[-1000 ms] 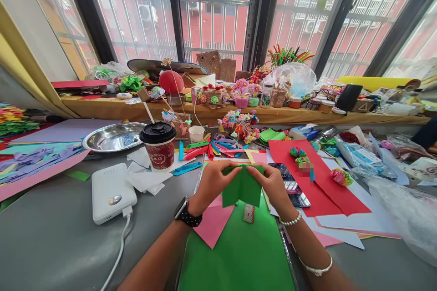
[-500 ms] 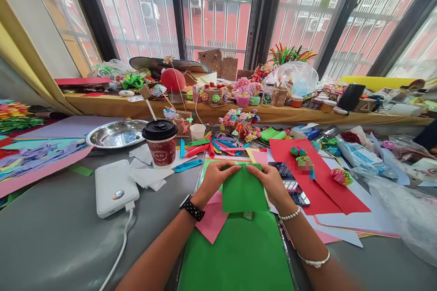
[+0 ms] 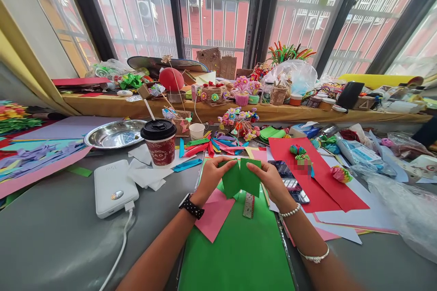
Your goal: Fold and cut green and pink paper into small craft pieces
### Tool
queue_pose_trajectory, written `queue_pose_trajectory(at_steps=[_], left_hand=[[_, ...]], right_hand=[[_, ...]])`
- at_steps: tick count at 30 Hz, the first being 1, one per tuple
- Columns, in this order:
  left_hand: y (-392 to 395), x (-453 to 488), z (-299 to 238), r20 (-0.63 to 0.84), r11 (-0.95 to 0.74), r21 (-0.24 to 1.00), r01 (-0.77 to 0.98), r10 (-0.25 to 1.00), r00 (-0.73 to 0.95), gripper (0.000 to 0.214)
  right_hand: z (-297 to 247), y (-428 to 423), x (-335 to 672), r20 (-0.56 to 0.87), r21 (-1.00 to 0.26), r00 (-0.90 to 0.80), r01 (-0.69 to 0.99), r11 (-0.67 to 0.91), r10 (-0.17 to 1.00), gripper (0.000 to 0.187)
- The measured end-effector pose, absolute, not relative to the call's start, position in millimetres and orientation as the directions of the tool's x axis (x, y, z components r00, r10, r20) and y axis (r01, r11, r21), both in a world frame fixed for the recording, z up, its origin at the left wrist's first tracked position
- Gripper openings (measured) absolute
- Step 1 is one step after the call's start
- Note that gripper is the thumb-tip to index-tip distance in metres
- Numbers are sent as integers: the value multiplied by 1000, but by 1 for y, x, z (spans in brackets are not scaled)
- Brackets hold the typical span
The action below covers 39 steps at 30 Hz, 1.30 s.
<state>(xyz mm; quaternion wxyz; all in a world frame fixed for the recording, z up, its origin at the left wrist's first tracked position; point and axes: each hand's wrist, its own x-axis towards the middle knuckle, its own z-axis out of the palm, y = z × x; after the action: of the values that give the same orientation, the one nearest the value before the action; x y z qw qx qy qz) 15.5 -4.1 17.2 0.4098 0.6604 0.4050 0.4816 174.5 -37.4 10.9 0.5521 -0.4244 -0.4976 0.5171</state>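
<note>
Paper: a small green paper (image 3: 250,178) sits at the centre of my clock, held up over a larger green sheet (image 3: 235,254); its two panels meet along a middle line, parted a little at the upper edge. From my end I cannot tell whether that line is a crease or a tear.

Left hand (image 3: 212,176): at nine o'clock I see thumb and fingers pinched on the left panel's upper edge; a watch (image 3: 193,208) with a dotted black strap circles the wrist.

Right hand (image 3: 272,181): at three o'clock, likewise pinched narrow, thumb in front, on the right panel's upper corner; a beaded bracelet (image 3: 290,211) and a silver bangle (image 3: 314,258) are on that arm.

Ruler (image 3: 249,207): I find this short piece at six o'clock, lying on the green sheet.

Pink paper (image 3: 213,220): between seven and eight, resting partly on the green sheet, near the left wrist.

Smartphone (image 3: 288,181): at three o'clock, just past the right hand, beside red paper (image 3: 327,195).

Power bank (image 3: 114,186): far out at nine o'clock, a white cable (image 3: 119,250) plugged into its near end.

Coffee cup (image 3: 160,150): upright between nine and ten, black lid on.

Paper strips (image 3: 200,150): heaped near eleven, many colours.
</note>
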Motion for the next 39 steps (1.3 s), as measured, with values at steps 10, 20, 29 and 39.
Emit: queue_pose_trajectory(at_steps=[10, 20, 29, 39], left_hand=[[-5, 21, 13, 31, 3, 995, -96, 937, 347, 38], [-4, 24, 9, -45, 91, 984, -152, 958, 282, 29], [-4, 27, 9, -36, 95, 974, -207, 962, 270, 30], [-6, 26, 8, -76, 133, 973, -187, 956, 284, 33]], right_hand=[[8, -36, 177, 109, -989, 82, -95, 116, 991, 26], [2, -33, 176, 12, -991, 106, -129, 26, 994, 26], [-3, -30, 173, 40, -978, 129, -200, 66, 991, 25], [-2, -31, 175, 71, -985, 112, -146, 87, 991, 25]])
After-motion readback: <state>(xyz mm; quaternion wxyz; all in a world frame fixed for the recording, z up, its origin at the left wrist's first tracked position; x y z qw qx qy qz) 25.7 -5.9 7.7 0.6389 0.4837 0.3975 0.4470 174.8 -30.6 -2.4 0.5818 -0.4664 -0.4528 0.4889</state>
